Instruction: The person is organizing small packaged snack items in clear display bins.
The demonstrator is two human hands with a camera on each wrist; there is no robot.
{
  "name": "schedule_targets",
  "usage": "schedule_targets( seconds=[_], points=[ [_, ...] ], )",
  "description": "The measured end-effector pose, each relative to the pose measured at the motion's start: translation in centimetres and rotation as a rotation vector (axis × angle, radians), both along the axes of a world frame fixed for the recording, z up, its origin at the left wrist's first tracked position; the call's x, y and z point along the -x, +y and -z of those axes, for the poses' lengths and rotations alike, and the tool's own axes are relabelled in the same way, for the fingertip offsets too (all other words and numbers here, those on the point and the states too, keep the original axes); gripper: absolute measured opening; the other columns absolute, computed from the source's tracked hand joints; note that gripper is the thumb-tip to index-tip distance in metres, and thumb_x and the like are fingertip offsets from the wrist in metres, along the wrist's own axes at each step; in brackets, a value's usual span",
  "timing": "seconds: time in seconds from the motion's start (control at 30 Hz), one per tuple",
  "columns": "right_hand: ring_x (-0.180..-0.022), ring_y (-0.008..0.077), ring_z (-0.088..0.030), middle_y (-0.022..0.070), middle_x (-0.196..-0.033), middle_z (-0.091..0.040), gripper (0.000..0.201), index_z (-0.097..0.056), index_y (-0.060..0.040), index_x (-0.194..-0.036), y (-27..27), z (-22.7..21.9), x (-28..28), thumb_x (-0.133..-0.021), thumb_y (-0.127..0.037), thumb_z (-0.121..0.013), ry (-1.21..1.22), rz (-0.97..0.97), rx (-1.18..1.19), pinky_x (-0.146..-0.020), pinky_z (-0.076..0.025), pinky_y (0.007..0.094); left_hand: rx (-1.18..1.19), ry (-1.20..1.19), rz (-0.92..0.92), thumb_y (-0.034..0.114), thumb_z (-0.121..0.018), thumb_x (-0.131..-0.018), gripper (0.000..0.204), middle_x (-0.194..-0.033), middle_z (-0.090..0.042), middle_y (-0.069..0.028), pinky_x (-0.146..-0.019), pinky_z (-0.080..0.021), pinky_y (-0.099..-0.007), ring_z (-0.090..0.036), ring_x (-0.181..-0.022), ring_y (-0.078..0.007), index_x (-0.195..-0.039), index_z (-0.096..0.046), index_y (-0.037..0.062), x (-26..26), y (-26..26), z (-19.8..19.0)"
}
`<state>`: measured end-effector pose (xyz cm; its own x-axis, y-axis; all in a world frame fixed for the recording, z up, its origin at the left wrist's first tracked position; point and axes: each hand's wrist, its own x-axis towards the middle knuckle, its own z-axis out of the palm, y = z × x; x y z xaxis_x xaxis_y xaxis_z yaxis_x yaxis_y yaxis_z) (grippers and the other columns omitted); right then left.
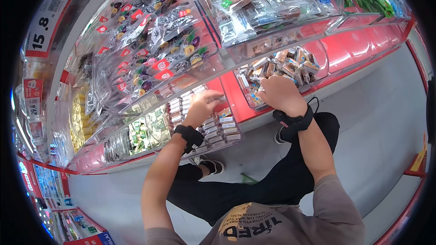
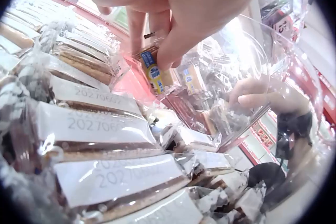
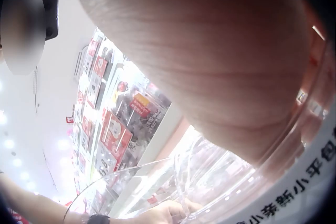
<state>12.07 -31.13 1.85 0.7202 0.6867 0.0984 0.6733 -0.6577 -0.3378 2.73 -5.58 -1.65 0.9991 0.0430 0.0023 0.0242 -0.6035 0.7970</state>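
Note:
My left hand [image 1: 202, 109] reaches over rows of wrapped snack bars [image 1: 227, 129] with white date labels. In the left wrist view its thumb and fingers pinch a small wrapped biscuit [image 2: 152, 71] with a blue and yellow label, close over a red patch beside the rows. My right hand [image 1: 281, 94] is at the near side of a clear bin of loosely heaped wrapped snacks [image 1: 293, 66]. Its fingers are mostly hidden under the back of the hand, and I cannot tell whether they hold anything. The right wrist view is filled mostly by the palm side.
Clear upper bins hold bagged dried plums [image 1: 159, 41] and other packaged snacks [image 1: 254, 0], overhanging the lower bins. Green packets [image 1: 147, 129] lie left of the bars. A red shelf [image 1: 359, 47] extends right. My legs [image 1: 254, 195] are bent below, over a grey floor [image 1: 381, 104].

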Motion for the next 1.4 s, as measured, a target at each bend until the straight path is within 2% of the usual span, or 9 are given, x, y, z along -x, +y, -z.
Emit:
schedule_targets(
  seconds=[0.1,0.2,0.5,0.73,0.87,0.97,1.07,1.17,1.4],
  points=[
    [-0.073,0.0339,-0.060,0.0156,-0.069,-0.059,0.029,-0.057,-0.0018,-0.079,0.1,0.3,0.0,-0.077,-0.030,-0.062,-0.032,0.001,-0.016,-0.064,-0.047,0.0442,0.027,-0.017,0.002,0.015,-0.063,-0.077,0.017,-0.100,-0.065,-0.0092,-0.098,-0.019,-0.0521,-0.056,-0.105,-0.0200,-0.093,-0.070,0.0139,-0.1,0.2,0.3],
    [-0.073,0.0334,-0.060,0.0159,-0.069,-0.059,0.029,-0.058,-0.0017,-0.080,0.1,0.2,-0.1,-0.077,-0.030,-0.062,-0.020,-0.004,-0.007,-0.064,-0.048,0.0441,-0.348,0.005,-0.005,0.015,-0.063,-0.077,0.015,-0.103,-0.065,-0.0085,-0.096,-0.023,-0.0488,-0.057,-0.105,-0.0205,-0.090,-0.071,0.0147,0.2,-0.5,0.3],
    [-0.073,0.0323,-0.061,0.0150,-0.069,-0.061,0.026,-0.059,-0.0037,-0.083,0.5,-0.2,0.7,-0.078,-0.029,-0.062,-0.048,0.055,0.066,-0.062,-0.048,0.0445,-0.715,-0.115,0.169,0.013,-0.057,-0.081,0.014,-0.078,-0.062,-0.0059,-0.086,-0.031,-0.0444,-0.059,-0.081,-0.0231,-0.093,-0.051,0.0090,0.1,-1.3,-0.2],
    [-0.073,0.0325,-0.062,0.0147,-0.071,-0.061,0.028,-0.058,-0.0039,-0.086,0.3,0.2,0.2,-0.077,-0.030,-0.062,-0.035,0.042,0.013,-0.062,-0.048,0.0447,-0.667,-0.189,0.221,0.011,-0.057,-0.081,0.020,-0.074,-0.058,-0.0072,-0.084,-0.034,-0.0445,-0.058,-0.080,-0.0268,-0.099,-0.050,0.0085,0.7,-1.7,-0.5],
    [-0.072,0.0330,-0.062,0.0149,-0.070,-0.062,0.028,-0.058,-0.0041,-0.085,0.2,0.3,0.2,-0.078,-0.031,-0.061,-0.019,0.028,0.043,-0.062,-0.049,0.0442,-0.753,-0.165,0.279,0.018,-0.062,-0.080,0.026,-0.080,-0.058,-0.0083,-0.083,-0.035,-0.0417,-0.057,-0.082,-0.0257,-0.100,-0.049,0.0086,0.7,-2.0,-0.9],
    [-0.072,0.0340,-0.062,0.0161,-0.070,-0.062,0.029,-0.057,-0.0035,-0.087,0.2,0.2,0.5,-0.079,-0.031,-0.060,-0.008,0.044,0.044,-0.062,-0.049,0.0444,-0.651,-0.118,0.283,0.022,-0.063,-0.080,0.022,-0.084,-0.059,-0.0074,-0.082,-0.036,-0.0406,-0.057,-0.084,-0.0249,-0.094,-0.056,0.0079,0.6,-1.9,-1.2],
    [-0.073,0.0356,-0.062,0.0176,-0.070,-0.062,0.031,-0.054,-0.0017,-0.090,0.5,0.4,0.6,-0.079,-0.030,-0.059,0.068,0.075,0.041,-0.064,-0.049,0.0456,-0.678,-0.155,0.319,0.022,-0.062,-0.080,0.015,-0.088,-0.061,-0.0058,-0.082,-0.035,-0.0410,-0.057,-0.088,-0.0243,-0.084,-0.064,0.0082,0.8,-1.2,0.1],
    [-0.074,0.0372,-0.061,0.0188,-0.071,-0.062,0.032,-0.052,0.0001,-0.091,0.4,0.0,0.3,-0.079,-0.028,-0.059,0.138,0.099,0.005,-0.066,-0.048,0.0469,-0.669,-0.099,0.268,0.018,-0.060,-0.080,0.013,-0.094,-0.062,-0.0055,-0.082,-0.035,-0.0430,-0.056,-0.091,-0.0240,-0.077,-0.069,0.0090,1.0,-1.6,0.6],
    [-0.074,0.0379,-0.061,0.0207,-0.072,-0.061,0.030,-0.052,0.0014,-0.086,0.8,0.1,0.2,-0.075,-0.025,-0.061,0.122,0.095,-0.067,-0.067,-0.048,0.0470,-0.583,0.114,0.235,0.013,-0.053,-0.077,0.017,-0.095,-0.063,-0.0046,-0.082,-0.029,-0.0435,-0.056,-0.092,-0.0236,-0.078,-0.068,0.0076,1.1,-2.5,-1.5]
  ],
)
